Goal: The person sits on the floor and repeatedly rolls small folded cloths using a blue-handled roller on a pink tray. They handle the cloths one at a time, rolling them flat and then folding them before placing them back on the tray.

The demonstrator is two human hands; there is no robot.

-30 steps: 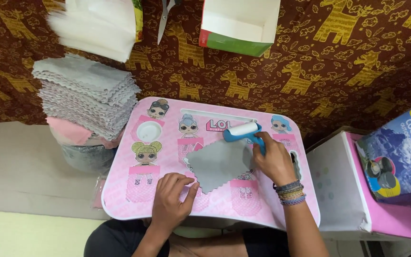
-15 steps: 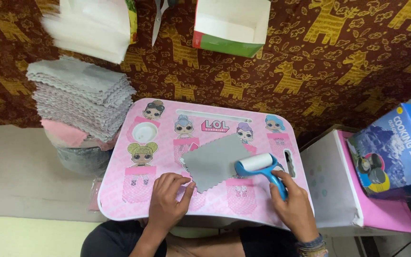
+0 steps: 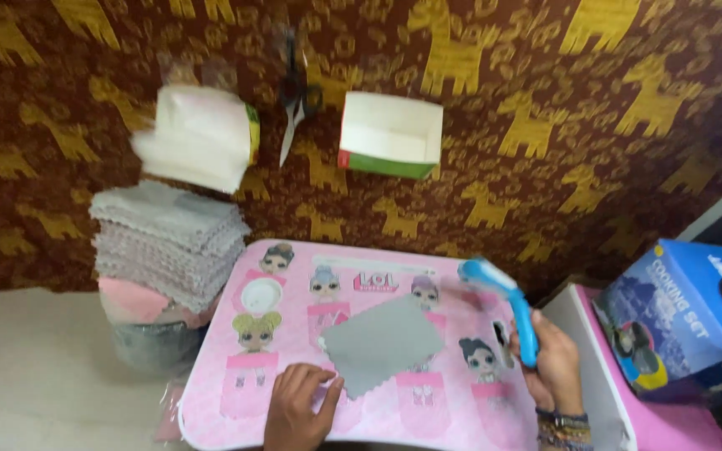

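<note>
Pressing grey cloth [image 3: 382, 344] flat on pink table [image 3: 294, 392]: left hand [image 3: 297, 409], fingers [image 3: 328, 391] spread on near-left corner. Right hand [image 3: 555, 367] curled around blue roller [image 3: 507, 307], lifted right of cloth, apart.

Left hand [image 3: 296, 409] pins a grey cloth [image 3: 383, 343] on the pink tray [image 3: 294, 334]; right hand [image 3: 555, 366] grips a blue roller [image 3: 503, 305]

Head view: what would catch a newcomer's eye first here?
The pink lap table with cartoon dolls stands out, with a grey cloth lying flat at its middle. The left hand presses the cloth's near edge, while the right hand holds a blue lint roller lifted off to the right. A stack of grey cloths sits at the table's left.
</note>
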